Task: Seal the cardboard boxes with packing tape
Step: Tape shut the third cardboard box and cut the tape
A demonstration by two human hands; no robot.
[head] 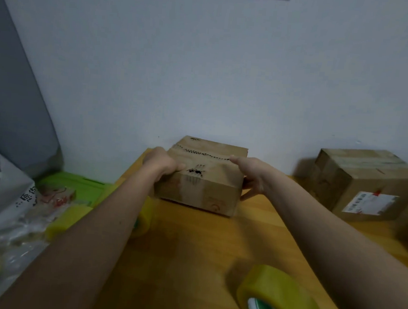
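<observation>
Small box (200, 175) sat at the far edge of the wooden table (191, 250), against the white wall (204, 70). Both hands held it — left hand (160, 163) gripped the near-left top corner, fingers curled over the edge; right hand (250, 174) clasped the right side, thumb along the top, fingers down the side. A torn seam with old tape crossed the box top. Second box (362, 182) with a shipping label stood well apart at right. Tape roll (280, 297) stood tilted near the front edge; another roll (143, 220) sat partly hidden behind the left forearm. Plastic bags (4, 200) lay left of the table — contents blurred.
</observation>
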